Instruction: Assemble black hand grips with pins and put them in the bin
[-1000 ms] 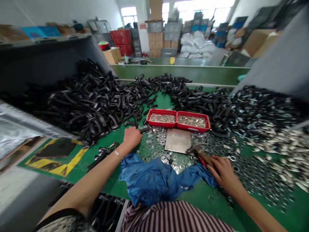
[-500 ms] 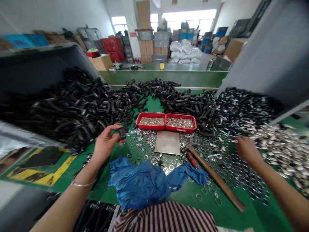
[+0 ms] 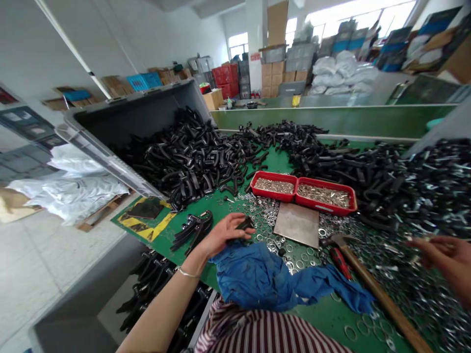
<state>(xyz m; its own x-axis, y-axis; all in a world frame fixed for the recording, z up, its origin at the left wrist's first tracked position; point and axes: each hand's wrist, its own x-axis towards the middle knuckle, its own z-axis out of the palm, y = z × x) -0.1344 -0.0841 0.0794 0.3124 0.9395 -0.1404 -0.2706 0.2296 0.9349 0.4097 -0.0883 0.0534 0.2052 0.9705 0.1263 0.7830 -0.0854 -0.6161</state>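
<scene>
My left hand [image 3: 226,231] is closed on a small black plastic part [image 3: 246,223], just above the blue cloth [image 3: 253,274]. My right hand [image 3: 447,257] hovers over loose metal rings and small fittings at the right. Its thumb and fingers look pinched together, but blur hides what, if anything, they hold. Between the hands lie a square metal plate [image 3: 297,224] and two joined red trays [image 3: 324,208] of small metal pieces. A hammer [image 3: 382,289] with a wooden handle and a red-handled tool [image 3: 340,263] lie nearer my right arm.
A grey bin [image 3: 121,162] tipped on its side spills black curved parts [image 3: 191,157] over the green table. Black bolts [image 3: 441,181] are heaped at the right. Several assembled black pieces [image 3: 195,228] rest left of my hand. A lower grey crate [image 3: 73,304] stands below the table edge.
The view has swung left. My left hand has come down toward the blue cloth, still with the black part. My right hand has shifted slightly over the metal pieces.
</scene>
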